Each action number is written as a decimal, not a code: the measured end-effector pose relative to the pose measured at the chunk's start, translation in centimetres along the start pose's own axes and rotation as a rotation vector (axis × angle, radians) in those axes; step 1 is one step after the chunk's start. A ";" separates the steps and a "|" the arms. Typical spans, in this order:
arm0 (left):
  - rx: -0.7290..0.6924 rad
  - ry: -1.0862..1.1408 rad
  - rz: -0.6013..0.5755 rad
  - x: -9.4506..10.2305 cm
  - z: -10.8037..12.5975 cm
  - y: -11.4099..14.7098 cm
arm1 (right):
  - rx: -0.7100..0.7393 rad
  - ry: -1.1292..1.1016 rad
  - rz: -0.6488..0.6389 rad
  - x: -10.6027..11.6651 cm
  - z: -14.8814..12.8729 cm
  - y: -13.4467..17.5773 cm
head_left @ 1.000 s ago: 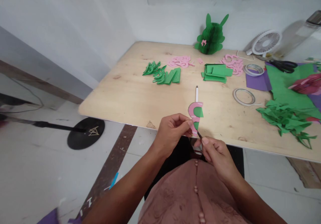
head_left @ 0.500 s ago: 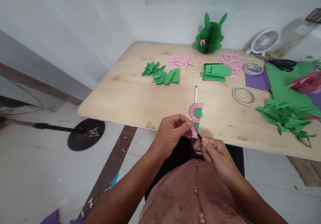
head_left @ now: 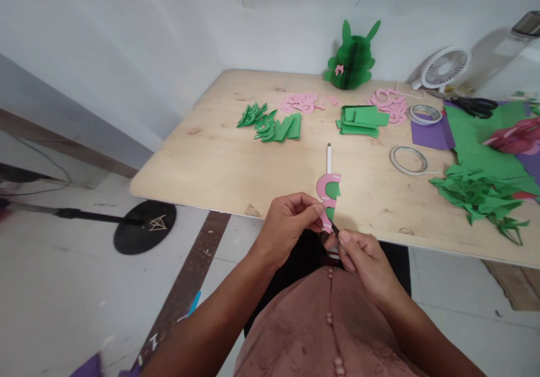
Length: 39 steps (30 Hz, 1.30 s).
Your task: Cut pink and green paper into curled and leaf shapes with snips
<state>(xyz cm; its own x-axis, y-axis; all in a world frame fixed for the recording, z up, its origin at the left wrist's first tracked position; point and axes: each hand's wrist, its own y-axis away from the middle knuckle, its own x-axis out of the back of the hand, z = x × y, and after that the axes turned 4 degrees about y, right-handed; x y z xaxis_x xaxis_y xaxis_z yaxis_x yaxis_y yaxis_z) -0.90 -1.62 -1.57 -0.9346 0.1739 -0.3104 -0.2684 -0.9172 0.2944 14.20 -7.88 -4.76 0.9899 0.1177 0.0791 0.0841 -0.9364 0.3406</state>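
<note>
My left hand [head_left: 291, 219] pinches a pink curved paper cutout [head_left: 324, 188] between thumb and fingers. Green paper [head_left: 332, 189] shows behind the cutout, inside its curves. Closed around a slim dark tool [head_left: 334, 227], my right hand [head_left: 358, 250] keeps its tip against the lower end of the paper. Most of that tool is covered by my fingers, so its kind is unclear. Just beyond the cutout, a white pen [head_left: 329, 157] lies on the table with its dark tip pointing away.
Green cut pieces [head_left: 270, 126], pink cutouts [head_left: 301, 103] and stacked green strips [head_left: 363, 121] lie across the wooden table [head_left: 202, 157]. A green paper figure [head_left: 350, 62] stands by the wall. Rightward are tape rolls [head_left: 408, 160], black scissors [head_left: 475, 106], green scraps [head_left: 472, 194] and a fan [head_left: 445, 67].
The camera view has shifted very slightly. Both hands keep the same hold, and the cutout and tool show almost no movement.
</note>
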 end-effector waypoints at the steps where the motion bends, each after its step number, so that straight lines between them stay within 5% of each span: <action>1: 0.001 0.000 0.002 0.0 0.0 0.0 | 0.000 0.000 0.003 0.0 0.0 0.0; 28: -0.024 -0.034 0.011 -0.1 0.2 0.0 | 0.118 0.222 0.089 0.3 0.2 0.1; 39: 0.008 -0.005 -0.005 0.0 -0.1 -0.1 | 0.027 0.054 0.032 0.1 0.5 0.1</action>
<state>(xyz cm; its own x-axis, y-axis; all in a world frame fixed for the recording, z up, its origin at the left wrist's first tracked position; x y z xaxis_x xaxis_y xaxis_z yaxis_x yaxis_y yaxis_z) -0.91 -1.56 -1.66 -0.9344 0.1797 -0.3076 -0.2745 -0.9136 0.3001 14.40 -8.08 -5.17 0.9846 0.1043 0.1404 0.0560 -0.9486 0.3114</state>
